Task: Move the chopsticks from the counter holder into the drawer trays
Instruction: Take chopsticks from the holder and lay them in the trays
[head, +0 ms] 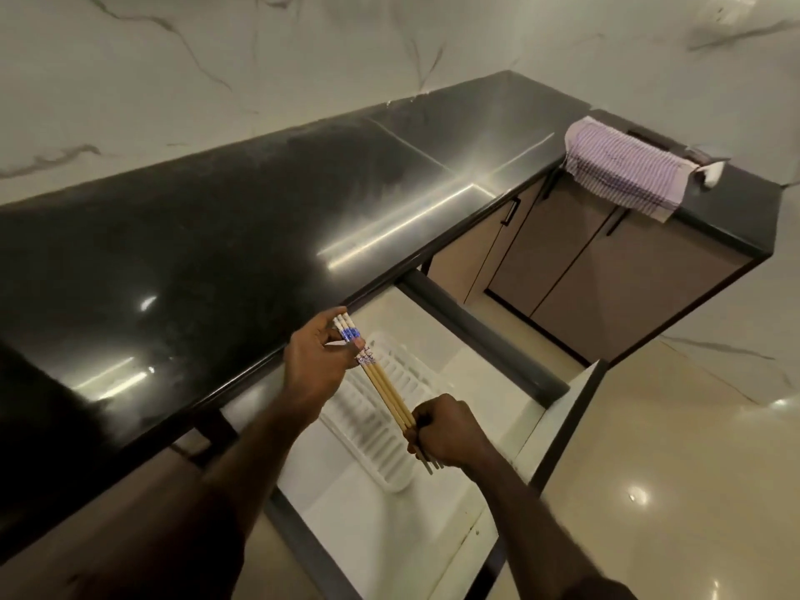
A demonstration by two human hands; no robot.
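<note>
Dim warm light, glare streaks on black counter (182,253), glossy floor (675,469) reflections, wide-angle bending at edges, soft focus

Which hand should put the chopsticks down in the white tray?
Probably the right hand. It grips the plain ends of the chopsticks low over the white tray in the open drawer. The left hand pinches the patterned ends higher, near the counter edge.
</note>
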